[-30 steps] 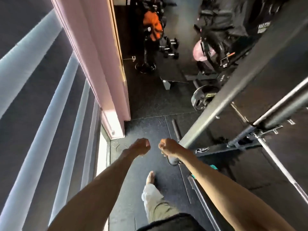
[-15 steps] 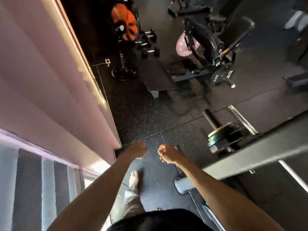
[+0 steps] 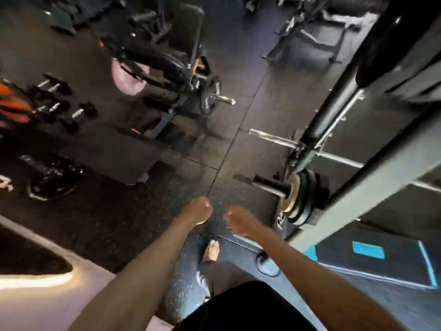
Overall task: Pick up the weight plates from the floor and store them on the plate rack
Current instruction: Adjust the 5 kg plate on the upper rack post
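My left hand (image 3: 198, 211) and my right hand (image 3: 238, 219) hang side by side in front of me over the black rubber floor, both curled into loose fists with nothing in them. Just right of my right hand, several weight plates (image 3: 300, 199) sit upright on a horizontal peg (image 3: 269, 183) of the grey rack frame (image 3: 372, 187). A bare chrome peg (image 3: 272, 138) juts out above them. A black weight plate (image 3: 51, 180) lies flat on the floor at far left. Another plate (image 3: 210, 95) is mounted on a machine farther back.
A bench machine with a pink pad (image 3: 127, 78) stands at the back left, with dumbbells (image 3: 56, 108) beside it. A dark platform (image 3: 114, 154) lies between it and me. A blue-marked mat (image 3: 381, 259) is at lower right. My bare foot (image 3: 212, 253) is below my hands.
My view has swung right, away from the wall and window. The rack's loaded peg has come closer beside my right hand. Both hands stay clenched and empty.
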